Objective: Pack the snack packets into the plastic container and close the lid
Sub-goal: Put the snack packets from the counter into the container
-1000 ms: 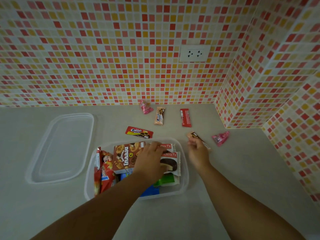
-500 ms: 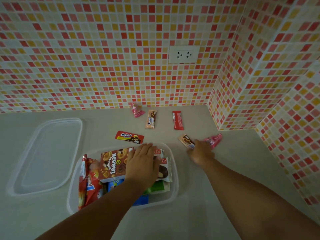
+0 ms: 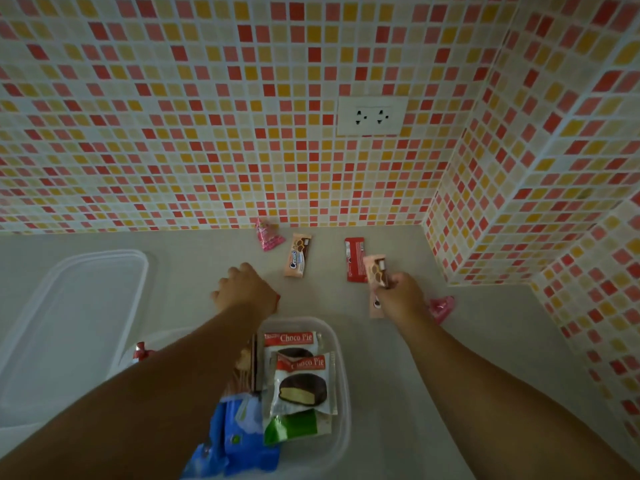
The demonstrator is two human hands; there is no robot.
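The clear plastic container sits low in the middle and holds two Choco Pie packets, a green packet and blue packets. My left arm crosses over its left part. Beyond its far rim, my left hand lies on the counter, fingers curled over a red packet of which only a sliver shows. My right hand grips a peach biscuit packet lifted on end. A pink packet lies just right of that hand. The clear lid rests upturned at left.
Near the back wall lie a pink triangular packet, a peach cream-biscuit packet and a red bar packet. A tiled wall corner juts in at right. A wall socket is above.
My left hand left the container and reached forward onto the red packet. My right hand picked up the peach packet beside the pink one. The view tilted down and closer.
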